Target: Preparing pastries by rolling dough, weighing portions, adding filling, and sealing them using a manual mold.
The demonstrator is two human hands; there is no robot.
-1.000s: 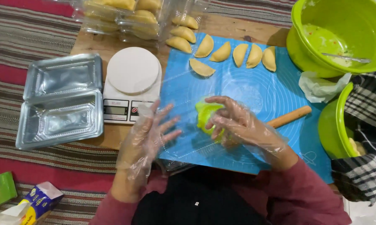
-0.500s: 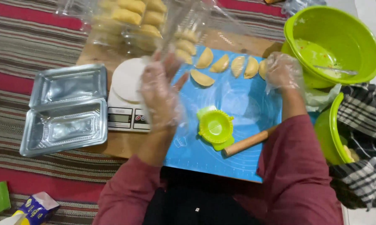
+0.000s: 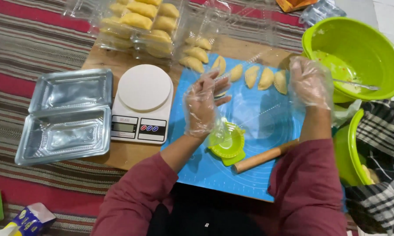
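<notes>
My left hand (image 3: 201,105), in a thin clear glove, hovers over the blue mat (image 3: 271,118) with fingers spread and nothing in it. It partly hides one folded pastry. Just below it a green dumpling press (image 3: 226,145) lies on the mat beside a wooden rolling pin (image 3: 264,156). My right hand (image 3: 310,83), also gloved, is raised at the mat's far right, beside the last of a row of half-moon pastries (image 3: 266,78) and close to the big green bowl (image 3: 371,39). It holds nothing.
A white kitchen scale (image 3: 142,102) stands left of the mat, with an open clear plastic box (image 3: 65,116) beside it. Filled clear boxes of pastries (image 3: 140,22) sit at the back. A spoon (image 3: 356,84) rests in the bowl. A second green bowl (image 3: 350,148) and checked cloth (image 3: 380,126) are at right.
Both hands were on the green press a second ago. They let it go, and it now lies alone on the mat. Both hands rose toward the pastry row, the right going far right.
</notes>
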